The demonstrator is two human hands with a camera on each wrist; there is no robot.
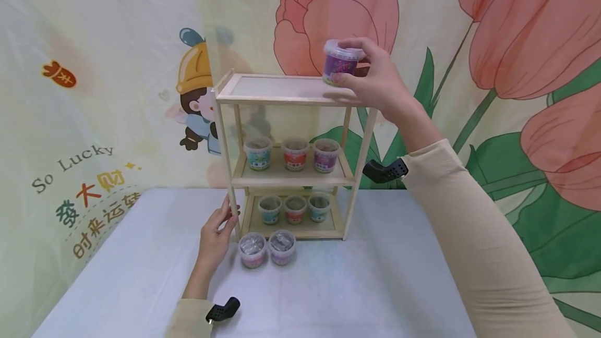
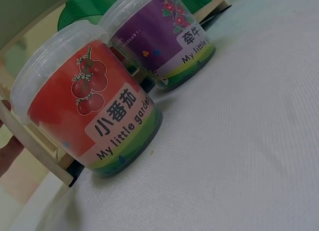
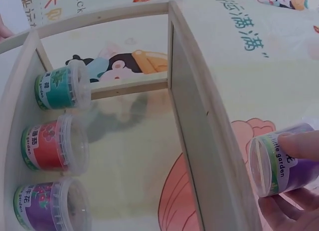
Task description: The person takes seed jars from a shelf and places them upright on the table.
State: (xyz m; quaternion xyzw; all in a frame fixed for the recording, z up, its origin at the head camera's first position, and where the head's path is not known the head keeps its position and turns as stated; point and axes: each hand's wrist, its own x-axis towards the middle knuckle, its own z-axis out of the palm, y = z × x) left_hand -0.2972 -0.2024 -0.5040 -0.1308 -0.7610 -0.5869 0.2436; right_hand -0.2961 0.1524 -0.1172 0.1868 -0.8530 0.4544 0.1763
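Up on the top board of the wooden rack (image 1: pixel 281 99), at its right rear corner, the right hand (image 1: pixel 375 80) grips a purple tub (image 1: pixel 341 61): the fingers curl over the lid from behind and the thumb presses the near side low down, with the tub's base at the board. The left hand (image 1: pixel 217 233) rests with fairly straight fingers against the rack's front left post near the table (image 1: pixel 375 275). Three tubs stand on the middle board, three on the bottom board, and two more on the table just before the rack's front edge.

From the left wrist, a red tub (image 2: pixel 89 106) and a purple-labelled tub (image 2: pixel 159 39) stand side by side on the white cloth; only a fingertip shows at the left edge, probably against the post.

From the right wrist, the purple tub (image 3: pixel 284 161) sits between a fingertip above and fingers below, just beside the top board's edge.
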